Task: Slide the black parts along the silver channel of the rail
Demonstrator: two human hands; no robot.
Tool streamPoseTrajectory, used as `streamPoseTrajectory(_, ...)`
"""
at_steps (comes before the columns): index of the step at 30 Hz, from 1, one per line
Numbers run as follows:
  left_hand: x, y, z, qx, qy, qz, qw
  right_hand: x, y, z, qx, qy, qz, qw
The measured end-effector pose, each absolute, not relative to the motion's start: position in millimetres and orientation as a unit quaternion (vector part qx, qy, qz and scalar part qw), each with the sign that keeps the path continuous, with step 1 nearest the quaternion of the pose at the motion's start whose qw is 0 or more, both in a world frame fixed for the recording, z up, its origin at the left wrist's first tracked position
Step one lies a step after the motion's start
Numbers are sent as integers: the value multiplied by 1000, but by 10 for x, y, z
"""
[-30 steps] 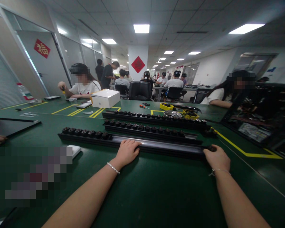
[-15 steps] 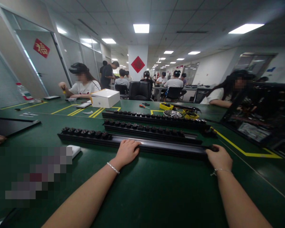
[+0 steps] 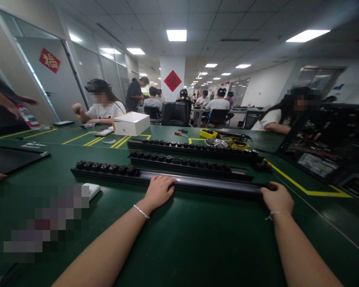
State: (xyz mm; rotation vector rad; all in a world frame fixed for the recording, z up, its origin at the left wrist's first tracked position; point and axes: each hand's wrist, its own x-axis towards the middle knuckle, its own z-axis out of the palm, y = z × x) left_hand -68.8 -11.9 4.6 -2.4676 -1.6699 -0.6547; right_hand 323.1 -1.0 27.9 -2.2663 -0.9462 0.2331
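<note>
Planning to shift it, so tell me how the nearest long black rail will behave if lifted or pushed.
The nearest rail looks rigid, so it probably stays straight. Knobs crowd one end, so it may tip that way if lifted. Left hand and right hand sit far apart, which suits its length.

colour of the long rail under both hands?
Black, with a glossy grey strip along its bare stretch; the long rail shows best in the head view.
</note>
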Motion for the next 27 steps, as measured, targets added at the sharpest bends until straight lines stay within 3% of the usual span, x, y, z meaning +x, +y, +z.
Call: streamPoseTrajectory(27,-691,-113,46,-809,-546,-209,50,3303,-51,331,-873,-336,100,339)
